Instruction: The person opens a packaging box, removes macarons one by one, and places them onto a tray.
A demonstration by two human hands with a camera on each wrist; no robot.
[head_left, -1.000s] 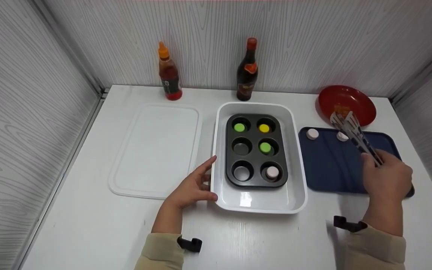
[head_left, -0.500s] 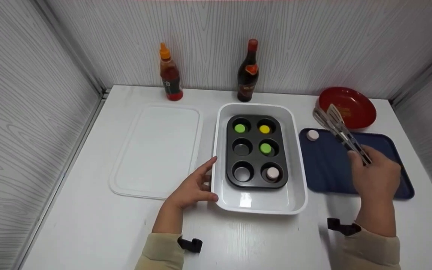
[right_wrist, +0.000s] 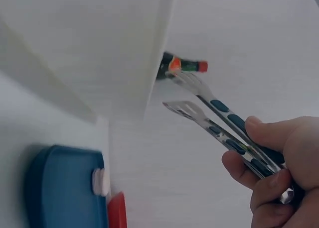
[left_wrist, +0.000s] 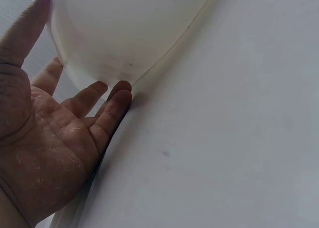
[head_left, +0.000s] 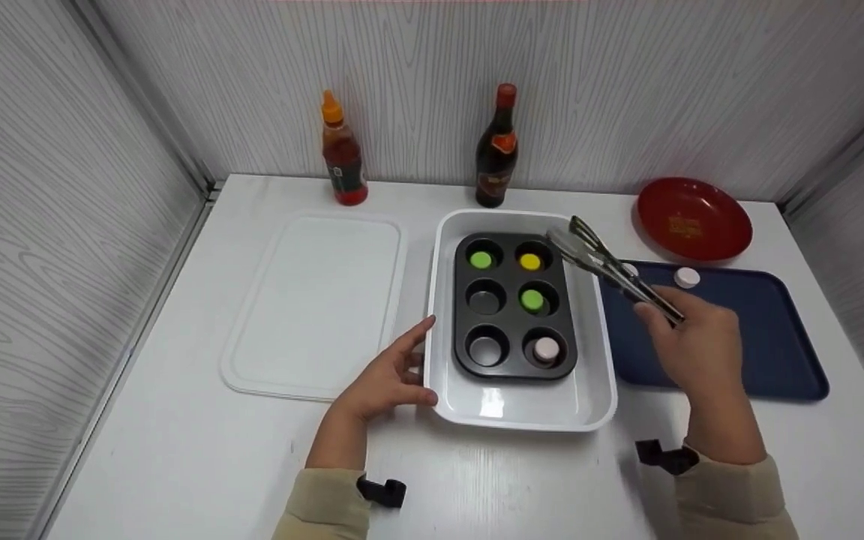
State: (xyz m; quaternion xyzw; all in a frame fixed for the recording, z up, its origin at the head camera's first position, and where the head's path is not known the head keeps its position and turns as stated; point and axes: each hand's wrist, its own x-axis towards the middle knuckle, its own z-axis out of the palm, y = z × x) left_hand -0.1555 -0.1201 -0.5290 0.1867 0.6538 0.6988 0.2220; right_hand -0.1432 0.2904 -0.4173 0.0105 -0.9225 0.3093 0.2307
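My right hand [head_left: 702,341] grips a pair of metal tongs [head_left: 616,274]. In the right wrist view the tongs [right_wrist: 219,121] have their tips apart, with nothing between them. In the head view those tips overlap the upper right corner of a dark muffin pan [head_left: 511,322]. The pan lies inside a white rectangular tub [head_left: 522,420]. Its cups hold two green pieces [head_left: 481,260], a yellow piece [head_left: 529,262] and a pale pink piece [head_left: 547,348]. My left hand [head_left: 383,379] touches the tub's left wall, fingers spread and only slightly bent, as the left wrist view also shows.
Right of the tub lies a navy tray [head_left: 747,337] with two pale round pieces [head_left: 687,277] near its far edge. Behind it is a red bowl [head_left: 694,217]. A sauce bottle [head_left: 343,161] and a dark bottle [head_left: 496,154] stand at the back. A white board [head_left: 319,307] lies left.
My right hand has carried the tongs leftward from over the navy tray to the tub's right side. Both pale pieces on the tray show again. My left hand stays in place.
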